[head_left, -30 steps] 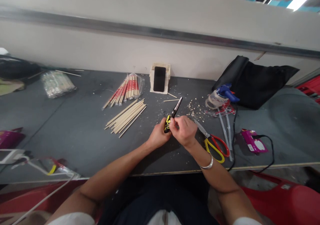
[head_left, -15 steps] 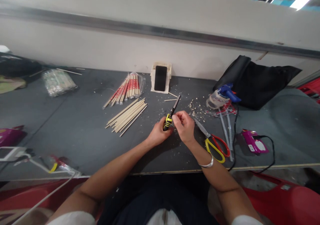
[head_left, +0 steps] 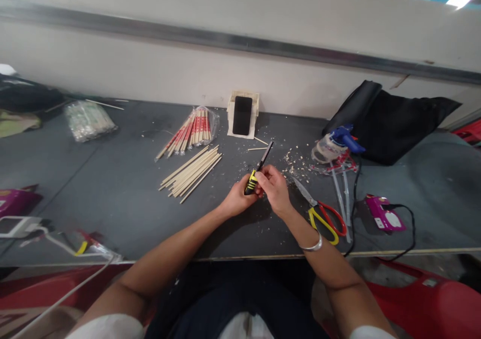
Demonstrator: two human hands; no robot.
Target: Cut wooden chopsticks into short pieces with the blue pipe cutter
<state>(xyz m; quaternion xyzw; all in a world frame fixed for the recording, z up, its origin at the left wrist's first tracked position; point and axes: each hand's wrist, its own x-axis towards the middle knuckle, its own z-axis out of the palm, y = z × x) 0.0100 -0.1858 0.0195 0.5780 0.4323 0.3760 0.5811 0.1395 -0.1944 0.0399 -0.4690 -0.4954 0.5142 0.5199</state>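
- Head view: the person's left hand point(head_left: 237, 198) is wrapped around the handle of a cutter point(head_left: 251, 182) held over the table point(head_left: 124, 178), its blade point(head_left: 267, 154) slanting towards 1 o'clock, with 12 at the wall.
- The right hand point(head_left: 277, 189) is at the cutter's 3 o'clock, thumb and fingers bunched at the handle's upper end; whether they pinch something thin cannot be told.
- The step in hand looks like close fingertip work at the cutter, one hand steadying it for the other.
- The next move would seem to call for a firm left grip and right fingertips kept clear of the edge.
- Between 3 and 4 o'clock from the cutter lie open scissors point(head_left: 314, 203) with red and yellow handles and, farther off, a purple box point(head_left: 383, 213).
- At 9 o'clock a bundle of bare sticks point(head_left: 193, 172) is loosely fanned; towards 2 o'clock pale chips point(head_left: 295, 163) are scattered.
- At 10 o'clock is a plastic bag of red-wrapped sticks point(head_left: 193, 131); at 2, a blue glue gun point(head_left: 345, 138) with a black bag point(head_left: 391, 128) behind it.
- At 12 a phone point(head_left: 242, 116) leans on a pale stand point(head_left: 246, 136).
- Beyond, a grey rail point(head_left: 240, 41) crosses the pale wall point(head_left: 150, 68).
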